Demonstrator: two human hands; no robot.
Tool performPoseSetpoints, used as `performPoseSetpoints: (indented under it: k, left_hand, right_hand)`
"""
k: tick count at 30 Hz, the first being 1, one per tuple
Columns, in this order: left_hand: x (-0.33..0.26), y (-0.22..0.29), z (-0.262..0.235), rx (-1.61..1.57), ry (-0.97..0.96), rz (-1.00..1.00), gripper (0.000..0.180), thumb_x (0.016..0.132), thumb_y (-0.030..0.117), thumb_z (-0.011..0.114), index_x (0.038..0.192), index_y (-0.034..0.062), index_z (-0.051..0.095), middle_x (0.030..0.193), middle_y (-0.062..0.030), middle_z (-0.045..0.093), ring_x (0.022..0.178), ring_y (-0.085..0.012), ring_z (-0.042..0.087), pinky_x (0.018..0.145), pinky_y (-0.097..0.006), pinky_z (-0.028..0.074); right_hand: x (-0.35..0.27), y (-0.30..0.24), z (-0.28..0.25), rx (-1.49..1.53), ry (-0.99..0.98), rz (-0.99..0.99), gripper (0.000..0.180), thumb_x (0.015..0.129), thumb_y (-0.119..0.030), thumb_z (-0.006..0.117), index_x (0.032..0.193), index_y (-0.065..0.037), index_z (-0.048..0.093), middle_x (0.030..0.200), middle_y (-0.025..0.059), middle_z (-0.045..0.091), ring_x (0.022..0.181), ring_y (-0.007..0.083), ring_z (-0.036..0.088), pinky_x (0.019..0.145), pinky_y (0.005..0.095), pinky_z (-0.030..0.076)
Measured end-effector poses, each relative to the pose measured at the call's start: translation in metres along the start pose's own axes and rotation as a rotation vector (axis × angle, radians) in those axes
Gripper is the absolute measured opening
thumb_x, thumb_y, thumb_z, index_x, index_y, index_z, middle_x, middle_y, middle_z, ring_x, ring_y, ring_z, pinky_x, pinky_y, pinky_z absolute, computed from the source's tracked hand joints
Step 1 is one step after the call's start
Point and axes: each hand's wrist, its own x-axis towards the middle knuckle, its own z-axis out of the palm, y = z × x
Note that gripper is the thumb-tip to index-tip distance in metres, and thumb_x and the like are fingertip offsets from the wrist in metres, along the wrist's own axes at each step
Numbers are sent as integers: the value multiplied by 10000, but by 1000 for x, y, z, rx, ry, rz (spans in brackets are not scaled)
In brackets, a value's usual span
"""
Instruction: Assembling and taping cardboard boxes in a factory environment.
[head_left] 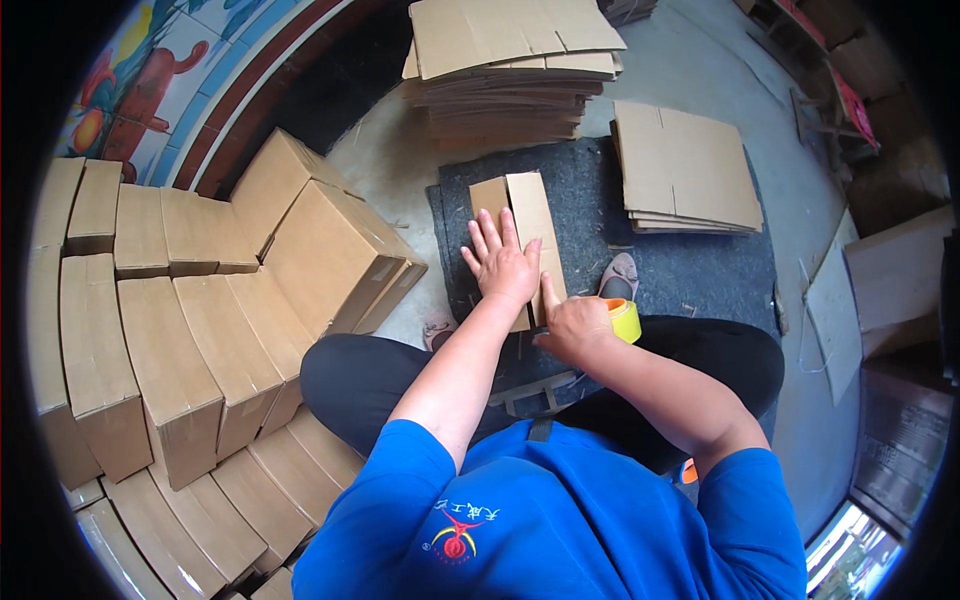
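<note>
Carton (pixel 530 205) lies on the dark mat (pixel 700 275), seemingly pressed closed by the spread left hand (pixel 508 270) and right hand (pixel 578 328), whose grip on the tape roll (pixel 626 321) is unclear; the next move likely needs flush flaps (pixel 488 195).

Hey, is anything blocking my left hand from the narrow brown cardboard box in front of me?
Nothing visible: your bare left hand rests spread on the narrow brown cardboard box. The round yellow tape roll is by your right hand, not between.
</note>
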Motion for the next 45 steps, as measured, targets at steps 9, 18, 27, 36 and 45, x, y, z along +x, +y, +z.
performPoseSetpoints:
  k: [9, 18, 27, 36, 45]
  left_hand:
    - [-1, -12, -1, 163, 5, 86, 732, 977, 504, 459, 1572, 141, 233, 1647, -173, 81, 1522, -364, 32, 1199, -577, 38]
    - [-2, -12, -3, 89, 7, 132, 740, 975, 445, 499, 1567, 100, 221, 1640, -185, 97, 1522, -358, 45, 1195, -584, 68]
    - [2, -23, -1, 178, -33, 244, 654, 990, 403, 487, 1549, 127, 291, 1635, -166, 129, 1520, -345, 49, 1210, -551, 79]
    - [-43, -1, -47, 491, -455, 415, 1163, 701, 495, 841, 1527, -34, 216, 1618, -229, 124, 1508, -355, 142, 1213, -439, 219]
    - [-42, -1, -47, 505, -447, 345, 1220, 609, 478, 912, 1498, -43, 260, 1614, -229, 133, 1499, -368, 161, 1209, -427, 241]
  right_hand:
    - [23, -2, 28, -122, 48, 24, 997, 889, -557, 606, 1513, 99, 189, 817, 95, 724, 739, 209, 713, 613, 362, 521]
    - [22, 0, 27, -47, -8, 49, 924, 916, -485, 602, 1523, 77, 189, 861, 91, 736, 788, 215, 718, 677, 393, 536]
    - [31, 9, 21, -8, -31, -14, 1010, 861, -532, 659, 1520, 73, 189, 866, 137, 738, 791, 245, 734, 677, 360, 558]
    - [27, 29, 6, -123, -24, -53, 741, 911, -280, 618, 1528, -50, 279, 1006, 140, 738, 886, 282, 731, 755, 386, 564]
    - [-85, 62, -132, -82, 676, 81, 302, 842, -361, 712, 974, -100, 633, 822, 108, 718, 809, 308, 713, 681, 429, 558]
